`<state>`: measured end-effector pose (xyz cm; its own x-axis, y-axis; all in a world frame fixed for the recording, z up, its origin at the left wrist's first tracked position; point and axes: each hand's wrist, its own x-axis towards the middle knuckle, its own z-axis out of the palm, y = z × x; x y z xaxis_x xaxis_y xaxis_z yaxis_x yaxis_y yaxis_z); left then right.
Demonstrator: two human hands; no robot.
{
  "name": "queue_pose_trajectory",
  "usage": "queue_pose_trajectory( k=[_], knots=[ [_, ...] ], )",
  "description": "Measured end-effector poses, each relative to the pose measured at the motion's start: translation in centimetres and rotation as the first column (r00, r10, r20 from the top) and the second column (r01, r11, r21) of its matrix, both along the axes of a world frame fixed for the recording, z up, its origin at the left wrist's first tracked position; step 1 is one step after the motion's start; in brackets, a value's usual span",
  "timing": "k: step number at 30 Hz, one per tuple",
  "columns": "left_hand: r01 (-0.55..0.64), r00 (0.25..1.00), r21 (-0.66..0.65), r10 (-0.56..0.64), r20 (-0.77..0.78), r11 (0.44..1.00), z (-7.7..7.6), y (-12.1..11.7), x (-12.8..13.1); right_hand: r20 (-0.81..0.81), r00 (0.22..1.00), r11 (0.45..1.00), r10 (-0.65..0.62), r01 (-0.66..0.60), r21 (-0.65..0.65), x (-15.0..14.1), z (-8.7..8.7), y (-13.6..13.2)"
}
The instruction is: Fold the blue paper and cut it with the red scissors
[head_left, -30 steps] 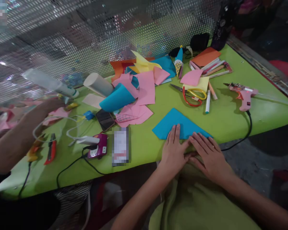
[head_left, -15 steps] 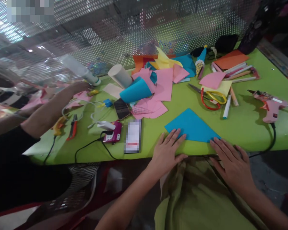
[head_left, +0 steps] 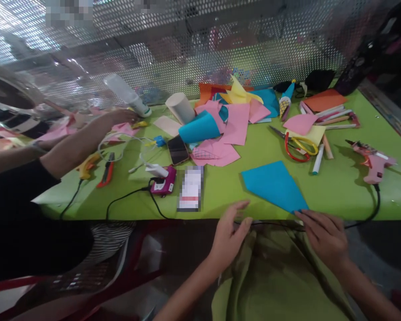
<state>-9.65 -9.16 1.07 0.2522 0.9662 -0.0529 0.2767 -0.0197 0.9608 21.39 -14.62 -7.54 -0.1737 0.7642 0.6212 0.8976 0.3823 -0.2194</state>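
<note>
A blue sheet of folded paper (head_left: pixel 274 185) lies on the green table (head_left: pixel 220 196) in front of me. My right hand (head_left: pixel 325 232) pinches its near right corner at the table edge. My left hand (head_left: pixel 230 229) is off the paper, just left of it at the edge, with thumb and fingers apart and nothing in them. Beyond the paper lie scissors (head_left: pixel 299 147) with red and yellow handles, and a white marker (head_left: pixel 318 159). A pink glue gun (head_left: pixel 376 162) is to the right.
Another person's arm (head_left: pixel 80 136) reaches over the left side. A phone (head_left: pixel 190 188), a dark phone (head_left: pixel 178 150) and a purple power adapter (head_left: pixel 163 182) lie left of me. Coloured paper scraps (head_left: pixel 237 122) and a blue paper cone (head_left: pixel 200 127) are piled behind, before a perforated metal screen (head_left: pixel 173 58).
The blue paper has turned, and its outline has gone from a triangle to a four-sided shape. My left hand has lifted off it; my right hand now pinches its corner.
</note>
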Motion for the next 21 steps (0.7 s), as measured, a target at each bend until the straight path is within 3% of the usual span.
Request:
queue_pose_trajectory(
  k=[3,5,8,11,15,21],
  knots=[
    [0.064,0.932,-0.332,0.063,0.357,0.941,0.2,-0.5,1.7,-0.007,0.996,0.994,0.087,-0.087,-0.066,0.1,0.8,-0.3],
    [0.101,0.888,-0.473,0.135,0.439,0.875,0.1,-0.7,2.5,-0.024,0.994,0.992,0.109,-0.110,-0.053,-0.1,1.4,-0.6],
    [0.110,0.863,-0.576,0.210,0.459,0.810,-0.2,-0.8,3.5,-0.075,0.992,0.995,0.100,-0.099,0.015,-0.9,2.7,-0.8],
    [0.093,0.815,-0.609,0.292,0.501,0.787,-0.4,-0.7,4.1,-0.111,0.984,0.989,0.139,-0.132,0.063,-2.1,4.6,-0.5],
    [-0.056,0.706,-0.574,0.439,0.556,0.817,-0.4,0.4,4.5,-0.133,0.970,0.972,0.205,-0.185,0.144,-3.5,6.8,0.6],
    [-0.234,0.641,-0.480,0.505,0.578,0.846,-0.2,4.3,4.2,-0.098,0.954,0.947,0.283,-0.262,0.187,-4.0,6.7,2.4]
  ],
)
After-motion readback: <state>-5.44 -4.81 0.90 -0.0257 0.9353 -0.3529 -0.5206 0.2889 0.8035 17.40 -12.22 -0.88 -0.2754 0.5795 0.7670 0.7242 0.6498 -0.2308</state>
